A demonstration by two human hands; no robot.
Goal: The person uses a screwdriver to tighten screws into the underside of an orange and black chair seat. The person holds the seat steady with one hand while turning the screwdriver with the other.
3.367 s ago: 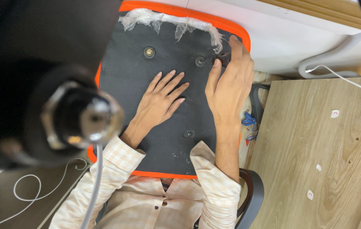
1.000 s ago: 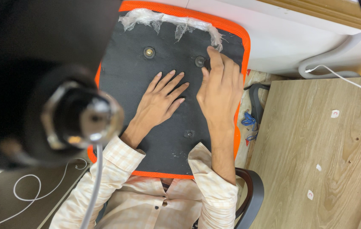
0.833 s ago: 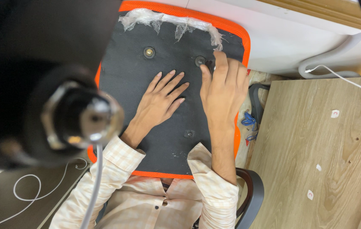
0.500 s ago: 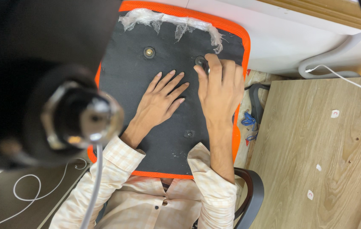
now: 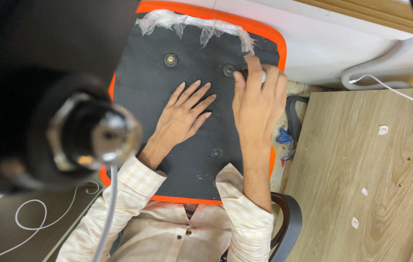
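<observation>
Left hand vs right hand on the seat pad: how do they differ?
The left hand lies flat on the black seat underside, fingers spread; the right hand has its fingers bunched at a bolt hole near the top edge. The left hand holds nothing; the right seems to pinch something small. Both rest on the pad.

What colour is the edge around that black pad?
Bright orange. The edge runs round the black pad, clearest at its top right corner in the head view.
</observation>
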